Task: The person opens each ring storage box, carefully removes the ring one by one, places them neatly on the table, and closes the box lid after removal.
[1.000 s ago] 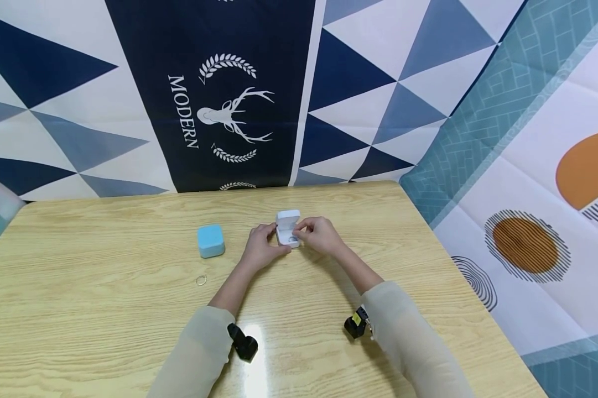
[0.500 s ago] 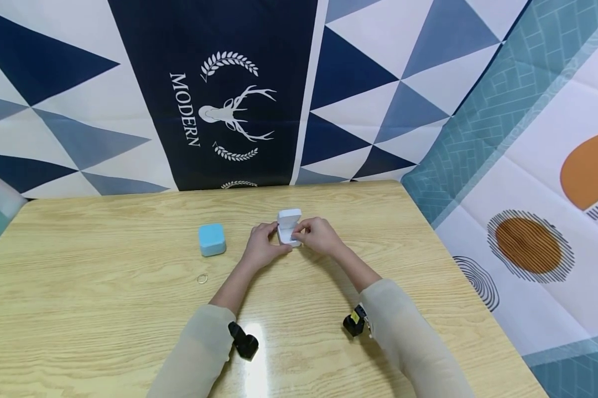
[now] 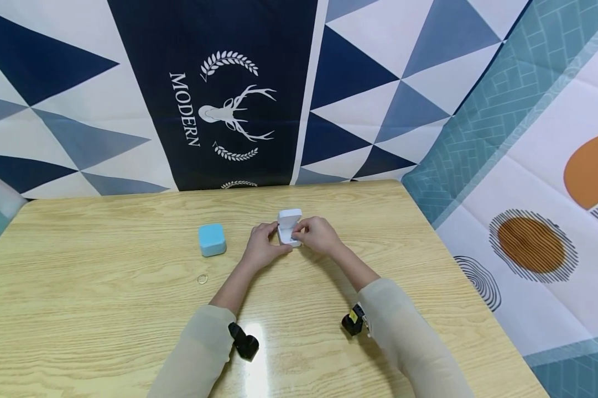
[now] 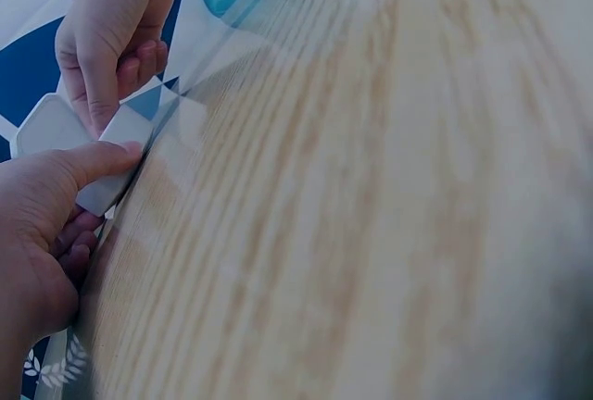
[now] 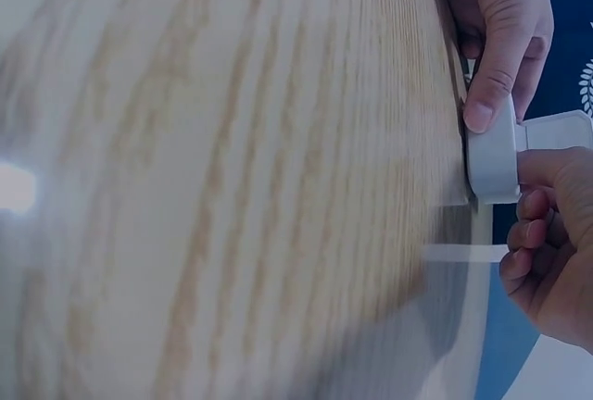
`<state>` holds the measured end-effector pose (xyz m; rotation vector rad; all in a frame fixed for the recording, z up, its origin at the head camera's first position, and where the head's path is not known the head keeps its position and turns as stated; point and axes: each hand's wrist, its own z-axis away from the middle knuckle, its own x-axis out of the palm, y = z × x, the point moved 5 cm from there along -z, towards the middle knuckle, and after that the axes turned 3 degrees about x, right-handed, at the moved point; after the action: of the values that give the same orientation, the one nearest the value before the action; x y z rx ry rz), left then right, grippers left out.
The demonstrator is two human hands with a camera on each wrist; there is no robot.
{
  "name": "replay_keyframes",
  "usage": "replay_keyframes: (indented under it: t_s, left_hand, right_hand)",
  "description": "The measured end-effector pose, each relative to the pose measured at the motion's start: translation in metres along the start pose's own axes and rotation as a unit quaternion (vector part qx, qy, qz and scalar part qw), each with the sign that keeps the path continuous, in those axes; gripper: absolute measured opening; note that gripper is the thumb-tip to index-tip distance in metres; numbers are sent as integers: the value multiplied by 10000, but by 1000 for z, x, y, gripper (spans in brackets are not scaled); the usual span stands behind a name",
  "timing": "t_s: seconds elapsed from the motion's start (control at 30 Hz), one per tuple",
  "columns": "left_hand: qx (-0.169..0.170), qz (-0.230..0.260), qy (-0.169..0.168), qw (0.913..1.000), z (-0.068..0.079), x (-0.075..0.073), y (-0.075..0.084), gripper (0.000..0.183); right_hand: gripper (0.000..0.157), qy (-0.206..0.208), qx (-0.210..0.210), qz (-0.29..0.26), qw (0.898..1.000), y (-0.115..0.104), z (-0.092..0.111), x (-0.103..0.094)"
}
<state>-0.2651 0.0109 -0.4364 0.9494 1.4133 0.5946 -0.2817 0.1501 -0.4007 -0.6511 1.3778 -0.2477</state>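
In my head view, I saw the left hand point(image 3: 263, 249) gripping an open white box point(image 3: 290, 217), and the right hand point(image 3: 320, 235) with its fingertips inside it; left of both hands, a blue box point(image 3: 211, 240) and a thin ring point(image 3: 198, 281) lay on the table point(image 3: 104, 249). My left wrist view showed the left thumb against the white box's wall. From the right wrist view, I could not tell whether the right fingertips pinched anything.

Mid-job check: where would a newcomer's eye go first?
Likely the dark stag-print panel, upright behind the table. Then the open white box on that table, gripped by the left hand, the right hand at its opening. Left of it, a blue box with a ring in front.
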Motion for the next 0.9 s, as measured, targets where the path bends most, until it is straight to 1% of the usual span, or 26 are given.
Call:
replay_keyframes:
  t_s: [0.37, 0.57, 0.77, 0.9]
  left_hand:
    - [78, -90, 30, 9999, -1, 0, 1, 69]
    - [28, -90, 30, 10000, -1, 0, 1, 70]
    - [1, -78, 21, 10000, -1, 1, 0, 71]
    - [20, -74, 34, 10000, -1, 0, 0, 71]
  right_hand:
    - [13, -68, -90, 572, 9983, -2, -4, 1]
    - [14, -69, -126, 639, 9979, -4, -4, 1]
    - [14, -64, -59, 656, 9978, -3, -4, 3]
    - [13, 22, -47, 634, 9980, -3, -3, 1]
